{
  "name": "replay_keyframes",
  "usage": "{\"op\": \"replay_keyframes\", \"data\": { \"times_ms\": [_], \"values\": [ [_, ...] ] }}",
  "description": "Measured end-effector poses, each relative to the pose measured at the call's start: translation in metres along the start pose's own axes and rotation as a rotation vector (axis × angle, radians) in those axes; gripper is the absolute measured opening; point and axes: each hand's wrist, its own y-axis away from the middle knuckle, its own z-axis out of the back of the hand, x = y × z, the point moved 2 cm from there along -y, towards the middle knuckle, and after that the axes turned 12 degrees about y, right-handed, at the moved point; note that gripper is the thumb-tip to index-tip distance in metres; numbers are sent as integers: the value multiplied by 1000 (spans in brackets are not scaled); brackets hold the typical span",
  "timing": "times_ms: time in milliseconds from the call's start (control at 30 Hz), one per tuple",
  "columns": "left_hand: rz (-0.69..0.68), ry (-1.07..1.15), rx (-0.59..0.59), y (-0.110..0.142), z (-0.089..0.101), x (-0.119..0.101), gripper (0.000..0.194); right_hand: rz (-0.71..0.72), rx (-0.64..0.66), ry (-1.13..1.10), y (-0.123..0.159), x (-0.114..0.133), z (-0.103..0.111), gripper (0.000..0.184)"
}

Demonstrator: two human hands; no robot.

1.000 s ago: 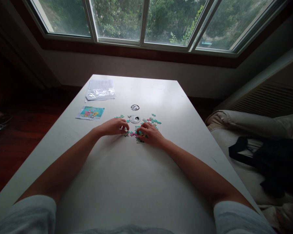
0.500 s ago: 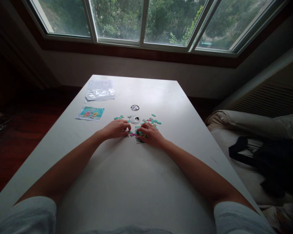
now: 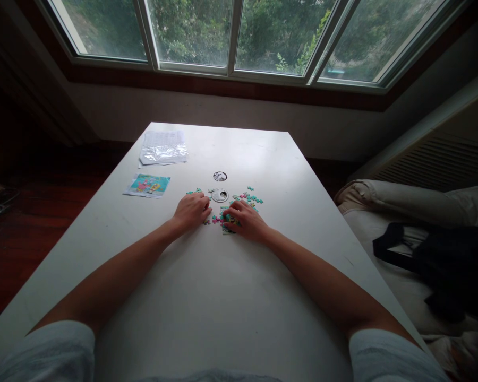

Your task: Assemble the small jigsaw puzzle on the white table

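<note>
On the white table, my left hand [image 3: 191, 211] is closed with its fingers curled down beside loose jigsaw pieces [image 3: 216, 219]. Whatever its fingertips hold is hidden. My right hand [image 3: 247, 219] rests on a small joined part of a jigsaw puzzle [image 3: 225, 230], its fingers bent over the top and the thumb at the near side. Much of that part is covered by the hand. More green and pink pieces [image 3: 255, 198] lie beyond the right hand, and several green ones [image 3: 195, 191] show just past the left.
Beyond my hands are a round silvery disc [image 3: 219, 196] and another round item [image 3: 220, 176]. To the left lie a colourful cartoon picture sheet [image 3: 147, 185] and a clear plastic bag with paper [image 3: 164, 147]. A sofa with dark cloth [image 3: 442, 265] stands right of the table [image 3: 223, 297].
My left hand has drawn slightly left and turned, uncovering a few pieces near its fingertips. My right hand stays on the joined puzzle part.
</note>
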Motion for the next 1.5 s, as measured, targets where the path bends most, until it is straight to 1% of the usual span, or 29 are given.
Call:
{"op": "replay_keyframes", "data": {
  "times_ms": [133, 200, 300, 367, 467, 700, 1000, 1167, 1300, 1500],
  "values": [
    [20, 33, -24, -3, -4, -1, 28, 0, 3, -4, 0, 1, 2, 26],
    [18, 83, -20, -4, -2, 3, 26, -1, 4, -5, 0, 1, 2, 26],
    [1, 171, 12, -5, 3, 10, 15, 6, 3, -2, 0, 1, 2, 27],
    [-22, 216, 44, -5, 7, 14, 18, 7, 2, 2, 1, 0, 1, 27],
    [-94, 245, 101, -4, 9, 14, 25, 6, 3, 6, 1, 0, 1, 27],
    [-145, 208, 123, -4, 6, 7, 28, 1, 3, 0, 0, 1, 1, 27],
    [-159, 126, 137, -3, 7, 2, 27, 6, 3, 12, 0, 1, 1, 28],
    [-222, 40, 150, -4, 6, -2, 27, -3, 10, 5, -1, 1, 1, 28],
    [-191, 66, 157, -4, 6, -3, 23, -11, 17, -8, -1, 2, 1, 27],
    [-127, 261, 128, -4, 5, -1, 19, -5, 15, -7, -1, 1, 1, 27]
  ]
}}
